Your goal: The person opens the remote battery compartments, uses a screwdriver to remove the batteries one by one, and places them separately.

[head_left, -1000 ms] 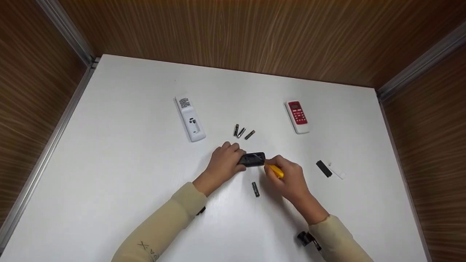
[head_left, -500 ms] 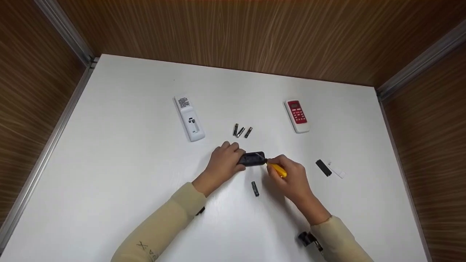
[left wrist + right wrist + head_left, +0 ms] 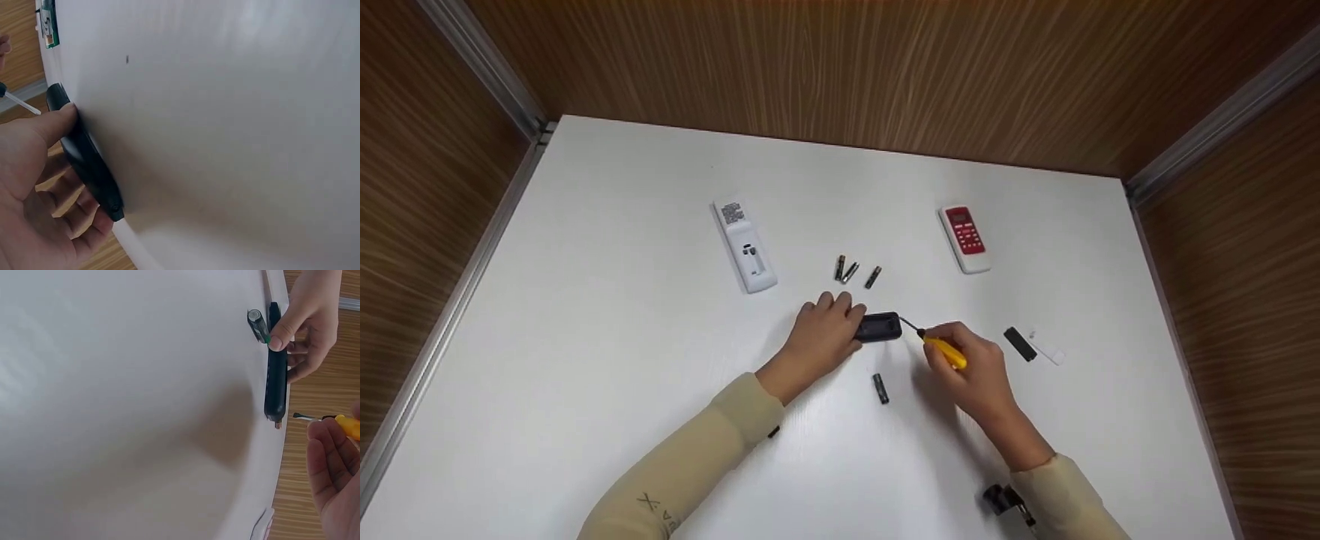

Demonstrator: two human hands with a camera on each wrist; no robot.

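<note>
My left hand (image 3: 823,336) grips a black remote (image 3: 880,327) flat on the table, its battery compartment facing up with no battery visible in it. In the left wrist view the thumb presses one side of the remote (image 3: 87,160) and the fingers lie along the other. My right hand (image 3: 976,369) holds a screwdriver by its yellow handle (image 3: 946,352), its tip close to the remote's right end. The right wrist view shows a gap between the screwdriver tip and the remote (image 3: 276,382). One battery (image 3: 880,388) lies just below the remote.
Several batteries (image 3: 872,277) lie above the remote. A white remote (image 3: 745,245) rests back side up at the left; a red and white remote (image 3: 966,238) lies at the right. Near my right hand are a black cover (image 3: 1020,344) and a white cover (image 3: 1047,349). Wooden panels (image 3: 840,75) border the table.
My right hand has moved right with the screwdriver, drawing its tip out of the black remote's compartment. One battery above has shifted and turned slightly. The left hand keeps its grip.
</note>
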